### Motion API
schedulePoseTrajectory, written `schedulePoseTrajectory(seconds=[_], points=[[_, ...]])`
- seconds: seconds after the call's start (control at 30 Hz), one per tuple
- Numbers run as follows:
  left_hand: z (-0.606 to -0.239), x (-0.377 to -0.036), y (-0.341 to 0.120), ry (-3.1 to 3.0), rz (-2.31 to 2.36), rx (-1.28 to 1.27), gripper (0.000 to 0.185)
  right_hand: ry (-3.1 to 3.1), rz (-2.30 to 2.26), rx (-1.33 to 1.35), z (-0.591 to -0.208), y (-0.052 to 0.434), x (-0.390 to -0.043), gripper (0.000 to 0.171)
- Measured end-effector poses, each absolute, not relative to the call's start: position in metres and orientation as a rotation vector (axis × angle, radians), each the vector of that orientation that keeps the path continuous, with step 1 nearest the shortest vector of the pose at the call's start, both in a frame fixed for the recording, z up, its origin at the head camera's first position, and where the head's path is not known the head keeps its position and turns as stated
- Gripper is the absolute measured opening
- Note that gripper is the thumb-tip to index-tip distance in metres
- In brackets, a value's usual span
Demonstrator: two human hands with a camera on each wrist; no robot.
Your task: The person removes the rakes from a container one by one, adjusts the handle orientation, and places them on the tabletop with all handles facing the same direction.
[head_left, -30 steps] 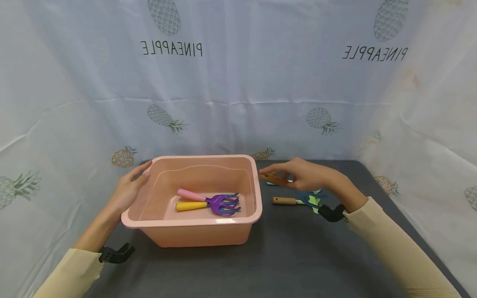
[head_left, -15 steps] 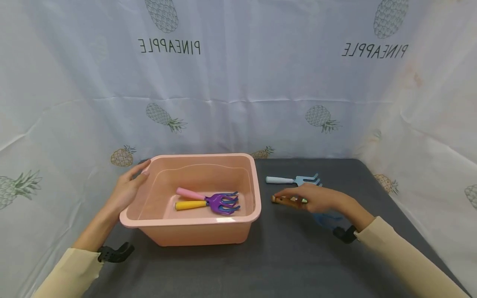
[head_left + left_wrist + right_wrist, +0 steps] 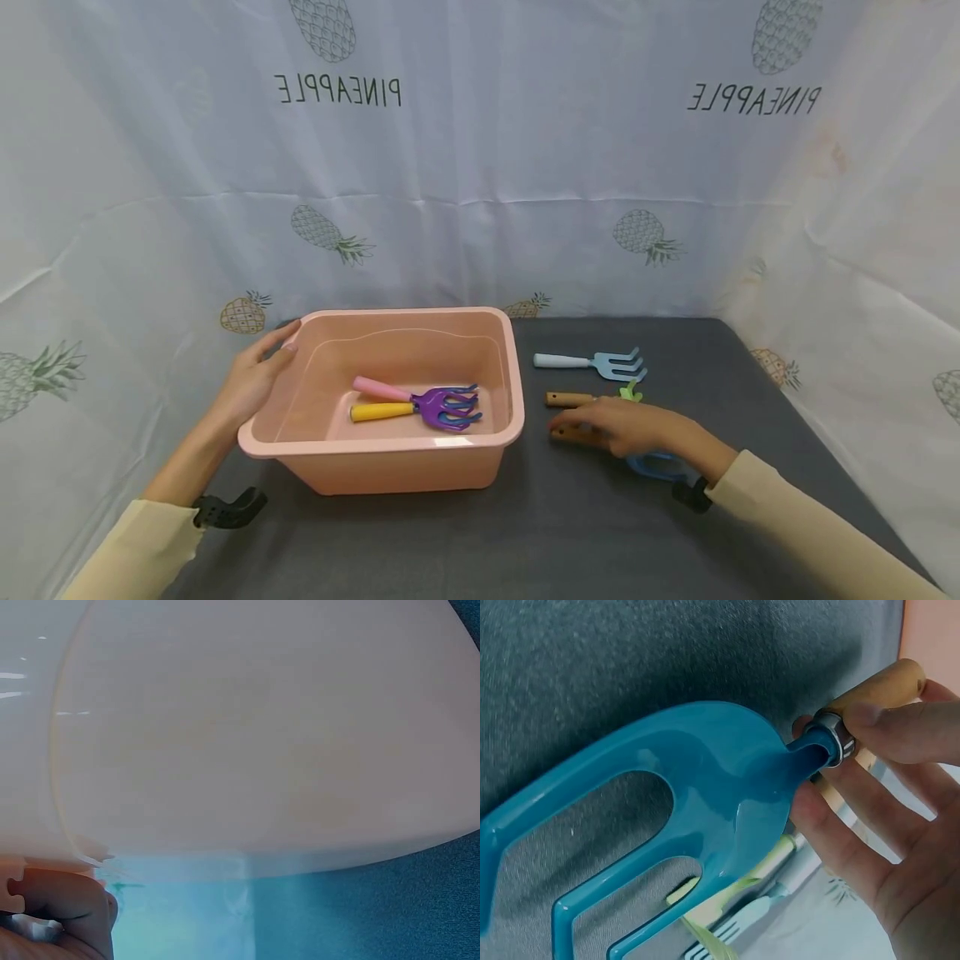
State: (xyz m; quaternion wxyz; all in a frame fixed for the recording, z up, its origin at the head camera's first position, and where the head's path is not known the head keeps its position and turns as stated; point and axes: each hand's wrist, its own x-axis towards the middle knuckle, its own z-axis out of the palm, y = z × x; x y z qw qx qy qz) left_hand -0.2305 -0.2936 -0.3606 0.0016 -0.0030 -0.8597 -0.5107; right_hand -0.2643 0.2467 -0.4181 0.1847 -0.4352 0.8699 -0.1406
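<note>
- Backdrop: pineapple-print curtain [image 3: 480, 167] behind a dark grey surface [image 3: 525, 533].
- Pink tub [image 3: 390, 454]: on the surface, left of centre; I see a purple rake [image 3: 446, 408] with a yellow and a pink handle inside.
- My left hand [image 3: 251, 383]: fingers relaxed, resting on the tub's left rim.
- My right hand [image 3: 637, 427]: thumb and fingers curled round the wooden handle of a blue fork [image 3: 667, 825], low over the surface, right of the tub.
- Beside it: a pale blue fork [image 3: 592, 362] and a green tool [image 3: 592, 398].

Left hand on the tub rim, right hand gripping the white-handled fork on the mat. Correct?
Not quite. The right hand grips the wooden-handled blue fork, as the right wrist view shows; the white-handled fork lies untouched farther back. The left hand is on the pink tub rim.
</note>
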Motion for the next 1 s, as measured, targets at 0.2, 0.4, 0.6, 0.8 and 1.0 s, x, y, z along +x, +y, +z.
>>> schedulePoseTrajectory(seconds=[0.2, 0.4, 0.6, 0.8, 1.0], points=[[-0.361, -0.232, -0.294, -2.705, -1.613, -0.009, 0.064, 2.466, -0.334, -1.322, -0.425, 0.244, -0.262, 0.063], [-0.362, -0.232, -0.296, -2.703, -1.609, -0.018, 0.064, 2.463, -0.309, -1.398, -0.430, 0.242, -0.260, 0.054], [-0.362, -0.232, -0.298, -2.707, -1.608, -0.029, 0.065, 2.452, -0.300, -1.395, -0.431, 0.241, -0.257, 0.049], [-0.363, -0.232, -0.298, -2.713, -1.591, -0.020, 0.065, 2.457, -0.249, -1.374, -0.427, 0.241, -0.253, 0.056], [-0.363, -0.232, -0.298, -2.703, -1.607, -0.024, 0.064, 2.459, -0.221, -1.350, -0.427, 0.241, -0.252, 0.065]])
